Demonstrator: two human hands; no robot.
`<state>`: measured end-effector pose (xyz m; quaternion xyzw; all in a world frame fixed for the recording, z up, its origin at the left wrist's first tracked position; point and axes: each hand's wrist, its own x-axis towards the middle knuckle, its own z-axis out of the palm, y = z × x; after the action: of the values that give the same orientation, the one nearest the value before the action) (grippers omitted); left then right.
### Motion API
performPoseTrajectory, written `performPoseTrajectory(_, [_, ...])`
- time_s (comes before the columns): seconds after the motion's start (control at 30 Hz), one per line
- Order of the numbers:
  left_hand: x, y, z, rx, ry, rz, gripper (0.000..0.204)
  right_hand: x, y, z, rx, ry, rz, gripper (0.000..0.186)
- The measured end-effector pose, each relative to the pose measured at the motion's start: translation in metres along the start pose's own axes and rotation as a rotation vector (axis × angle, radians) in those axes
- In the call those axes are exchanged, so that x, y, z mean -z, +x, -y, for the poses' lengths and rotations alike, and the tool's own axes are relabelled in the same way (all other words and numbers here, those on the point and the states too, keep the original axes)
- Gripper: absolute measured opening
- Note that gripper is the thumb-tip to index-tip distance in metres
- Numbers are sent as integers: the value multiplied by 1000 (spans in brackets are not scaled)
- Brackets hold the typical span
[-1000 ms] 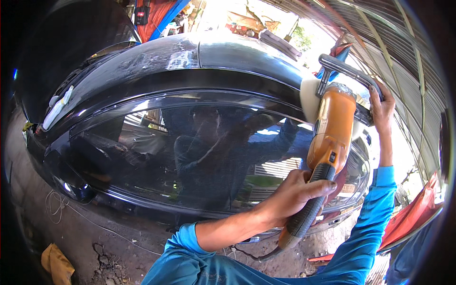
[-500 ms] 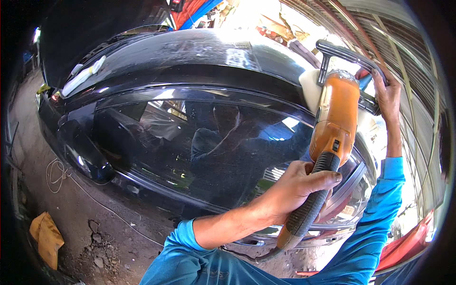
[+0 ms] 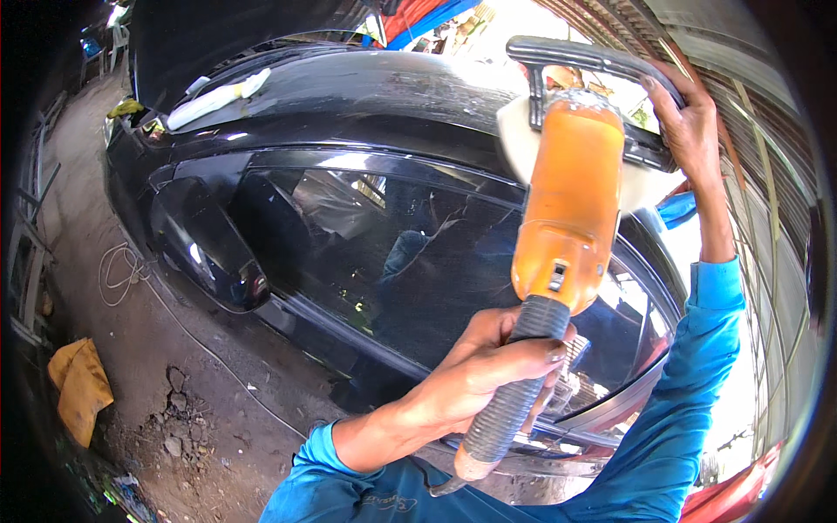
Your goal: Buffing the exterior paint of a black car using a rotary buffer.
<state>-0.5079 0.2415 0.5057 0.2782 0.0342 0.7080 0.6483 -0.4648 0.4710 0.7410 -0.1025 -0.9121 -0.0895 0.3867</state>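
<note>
An orange polisher [image 3: 574,192] with a white round pad [image 3: 520,144] is raised at the roof of a dark car [image 3: 366,131]. My left hand [image 3: 488,362] is wrapped round its black ribbed rear handle. At the tool's front, my right hand [image 3: 691,126] grips the right end of the black loop handle [image 3: 593,57]. The pad is mostly hidden behind the tool's body, so whether it touches the roof cannot be told. Below the tool lies the car's dark side window [image 3: 349,235], with reflections on it.
A white bottle [image 3: 209,105] lies on the car near the windscreen. The side mirror [image 3: 209,244] juts out at the left. A thin cord [image 3: 205,344] runs over the dirt floor, near a brown folded piece [image 3: 81,388]. Corrugated metal sheeting [image 3: 789,218] stands at the right.
Both hands have moved the polisher to the left, and its body has turned more toward me. The whole view has shifted, with the car now further right.
</note>
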Motion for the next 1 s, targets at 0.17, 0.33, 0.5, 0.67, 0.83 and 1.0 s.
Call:
performPoseTrajectory(0.17, [10, -28, -6, -128, -45, -52, 54, -38, 25, 28, 139, 37, 7, 45])
performPoseTrajectory(0.33, [23, -39, -4, -192, -131, 6, 45, -53, 25, 66, 160, 263, 47, 33])
performPoseTrajectory(0.5, [10, -29, 19, -135, -114, 12, 46, -27, 6, 31, 270, 78, -23, 32])
performPoseTrajectory(0.67, [-12, 3, 52, 6, 41, -4, 57, 35, -48, -18, 14, 7, -29, 41])
performPoseTrajectory(0.83, [-27, 42, 101, 187, 98, 120, 51, 106, -118, -75, -138, -128, -129, 44])
performPoseTrajectory(1.0, [-45, 79, 156, 288, 168, 147, 33, 169, -195, -121, -313, -298, -199, 42])
